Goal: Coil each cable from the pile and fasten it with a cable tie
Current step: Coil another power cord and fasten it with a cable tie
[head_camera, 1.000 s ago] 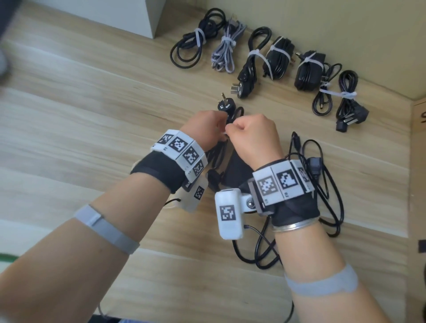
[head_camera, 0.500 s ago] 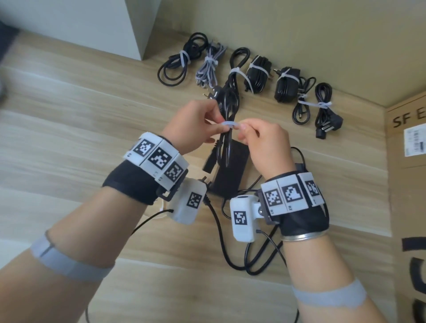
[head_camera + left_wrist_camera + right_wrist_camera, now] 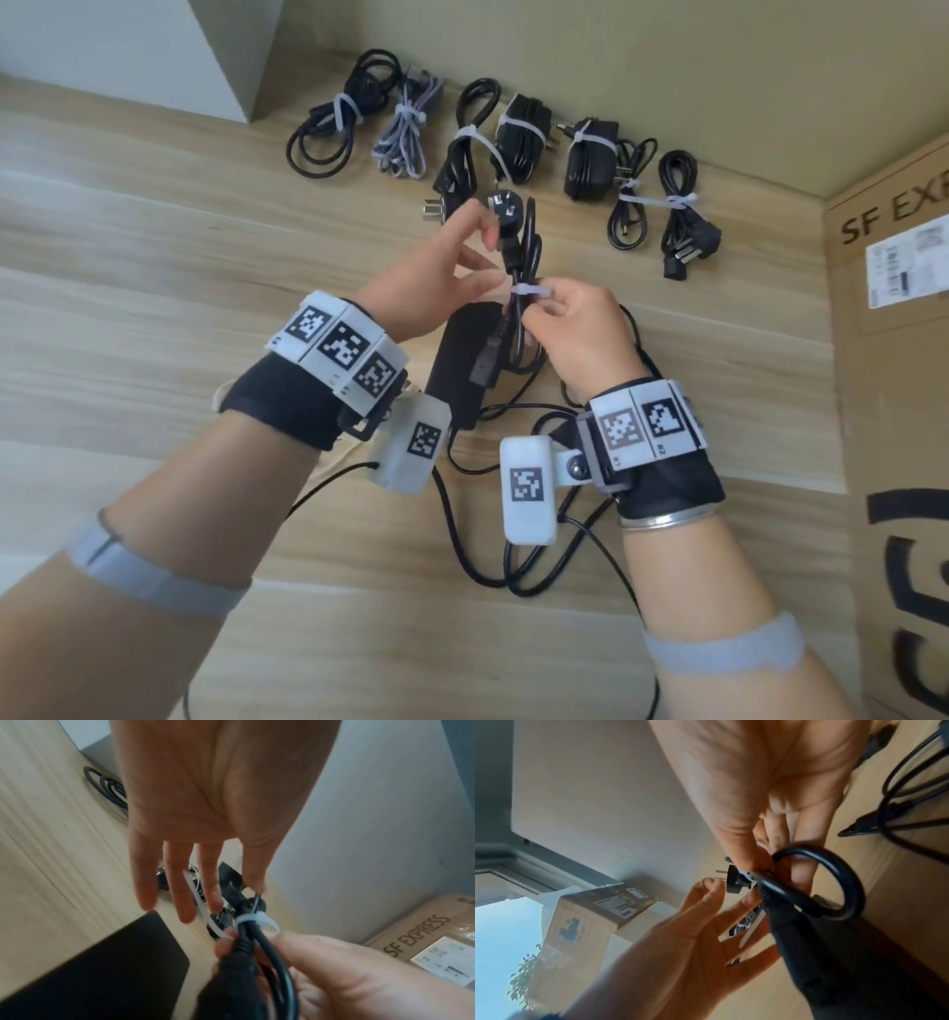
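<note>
The right hand (image 3: 575, 334) pinched the coiled cable (image 3: 521, 267) at its cable tie (image 3: 531, 291) to keep the loops bundled, while the left hand (image 3: 436, 277) hovered released.

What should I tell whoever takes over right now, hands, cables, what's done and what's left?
Right hand: grips the coiled black cable just below the white cable tie, which is looped round the coil.
Left hand: open, fingers straight, beside the tie's loose tail; not holding it.
Done: a row of tied bundles lies along the wall at the back of the wooden surface.
Left: pull this tie snug if it is not already (cannot tell), set the bundle with the row, then coil and tie the loose black cables and black adapter under the hands.
</note>
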Tool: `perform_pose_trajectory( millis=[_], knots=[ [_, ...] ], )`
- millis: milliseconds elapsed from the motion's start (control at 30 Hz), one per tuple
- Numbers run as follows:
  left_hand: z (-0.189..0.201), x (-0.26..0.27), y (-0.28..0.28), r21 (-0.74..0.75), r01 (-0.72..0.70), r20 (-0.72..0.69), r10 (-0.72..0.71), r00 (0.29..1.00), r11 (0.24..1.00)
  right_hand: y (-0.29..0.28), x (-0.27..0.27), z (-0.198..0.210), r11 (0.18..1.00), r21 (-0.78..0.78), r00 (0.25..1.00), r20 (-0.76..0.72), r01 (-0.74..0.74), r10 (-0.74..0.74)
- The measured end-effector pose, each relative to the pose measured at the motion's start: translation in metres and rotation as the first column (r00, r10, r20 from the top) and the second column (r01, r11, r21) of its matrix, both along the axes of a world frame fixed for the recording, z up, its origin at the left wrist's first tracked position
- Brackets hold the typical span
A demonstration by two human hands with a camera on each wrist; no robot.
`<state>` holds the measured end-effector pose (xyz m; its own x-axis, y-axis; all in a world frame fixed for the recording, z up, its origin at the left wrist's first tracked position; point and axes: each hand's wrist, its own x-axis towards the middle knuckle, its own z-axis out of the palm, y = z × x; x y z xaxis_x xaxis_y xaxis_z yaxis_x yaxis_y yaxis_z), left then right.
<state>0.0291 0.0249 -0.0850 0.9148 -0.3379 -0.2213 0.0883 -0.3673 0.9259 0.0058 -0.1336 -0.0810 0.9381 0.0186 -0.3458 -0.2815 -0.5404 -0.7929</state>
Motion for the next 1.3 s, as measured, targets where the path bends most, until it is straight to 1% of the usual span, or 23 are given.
perform_pose_trajectory(
  millis=[67,133,167,233,300,400,467,533,667,767,900,967,1067,1167,1300],
  knots=[
    [-0.003,0.001,-0.001,0.03,0.027,-0.095,-0.024,0.995,0.999,-0.008,-0.001,-0.002,0.999,0.034,1.0,-0.014,0.024,-0.024],
    [-0.005,0.002,-0.005,0.018,0.047,-0.176,-0.043,0.984,0.999,-0.014,0.0,-0.004,0.997,0.065,0.999,-0.034,0.036,-0.034],
    [-0.006,0.003,-0.008,-0.025,0.033,-0.213,-0.038,0.976,0.999,-0.016,0.0,-0.006,0.996,0.08,0.999,-0.037,0.035,-0.032],
    [-0.007,0.005,-0.012,-0.157,-0.005,-0.27,-0.038,0.962,0.988,-0.02,0.001,-0.011,0.996,0.08,0.999,-0.03,0.025,-0.022],
    [-0.008,0.006,-0.015,-0.236,0.016,-0.267,-0.081,0.96,0.972,-0.023,0.002,-0.015,0.996,0.082,1.0,-0.023,0.02,-0.018],
    [-0.011,0.005,-0.022,-0.24,0.065,-0.204,-0.115,0.972,0.969,-0.027,0.004,-0.016,0.992,0.126,0.999,-0.023,0.03,-0.028],
    [-0.014,0.003,-0.027,-0.209,0.074,-0.142,-0.105,0.984,0.975,-0.028,0.005,-0.015,0.977,0.211,0.999,-0.044,0.04,-0.031],
    [-0.016,0.003,-0.028,-0.205,0.068,-0.129,-0.095,0.987,0.976,-0.029,0.005,-0.016,0.958,0.278,0.996,-0.071,0.065,-0.047],
    [-0.018,0.007,-0.025,-0.197,0.087,-0.12,-0.112,0.986,0.977,-0.033,0.003,-0.02,0.947,0.31,0.995,-0.06,0.089,-0.074],
    [-0.019,0.01,-0.024,-0.145,0.078,-0.048,-0.086,0.995,0.986,-0.032,-0.002,-0.021,0.951,0.306,0.998,-0.056,0.046,-0.03],
    [-0.022,0.012,-0.023,-0.121,0.009,-0.02,-0.011,1.0,0.993,-0.033,-0.003,-0.023,0.939,0.336,0.994,-0.097,0.079,-0.049],
    [-0.023,0.012,-0.024,-0.055,0.008,0.027,-0.006,1.0,0.998,-0.034,-0.003,-0.025,0.943,0.326,0.994,-0.101,0.07,-0.039],
    [-0.024,0.014,-0.025,0.022,-0.012,0.097,0.01,0.995,1.0,-0.035,-0.005,-0.024,0.962,0.274,0.997,-0.077,0.019,0.003],
    [-0.022,0.015,-0.026,0.09,0.027,0.161,-0.041,0.986,0.996,-0.036,-0.006,-0.024,0.965,0.263,0.997,-0.073,-0.007,0.028],
    [-0.022,0.015,-0.029,0.199,0.072,0.302,-0.131,0.944,0.977,-0.037,-0.007,-0.024,0.97,0.244,0.997,-0.063,-0.025,0.042]
  ],
)
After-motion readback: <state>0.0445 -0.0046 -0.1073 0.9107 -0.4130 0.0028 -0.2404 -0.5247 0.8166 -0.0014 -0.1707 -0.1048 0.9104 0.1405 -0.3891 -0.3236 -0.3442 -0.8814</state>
